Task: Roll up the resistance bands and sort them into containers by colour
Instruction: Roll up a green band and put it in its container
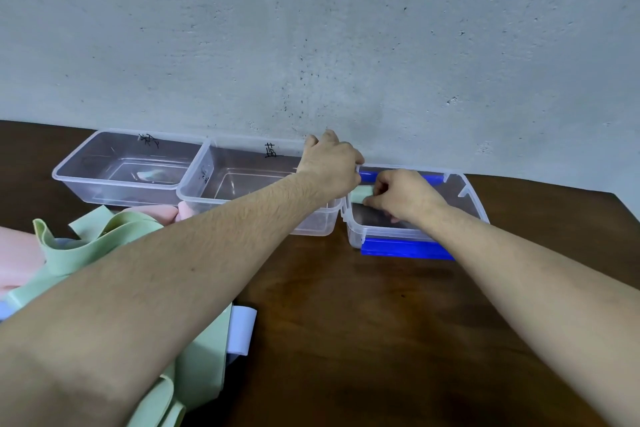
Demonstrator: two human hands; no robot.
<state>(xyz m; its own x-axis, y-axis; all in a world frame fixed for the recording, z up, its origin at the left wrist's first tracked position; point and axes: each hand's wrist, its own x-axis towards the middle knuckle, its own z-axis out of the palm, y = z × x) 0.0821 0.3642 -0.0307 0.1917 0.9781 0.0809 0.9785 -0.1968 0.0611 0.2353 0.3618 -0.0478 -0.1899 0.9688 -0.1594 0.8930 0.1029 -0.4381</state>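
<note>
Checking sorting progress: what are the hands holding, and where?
Right hand pinches a rolled green band at its right end; left hand grips the box rim.

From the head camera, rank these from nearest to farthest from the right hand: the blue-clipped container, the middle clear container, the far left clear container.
1. blue-clipped container, right: the right hand is inside it.
2. middle clear container, centre, next to it.
3. far left clear container, left end of the row.

A dark brown wooden table point(398, 340) stands against a pale grey, pitted concrete wall point(311, 28), evenly lit.
</note>
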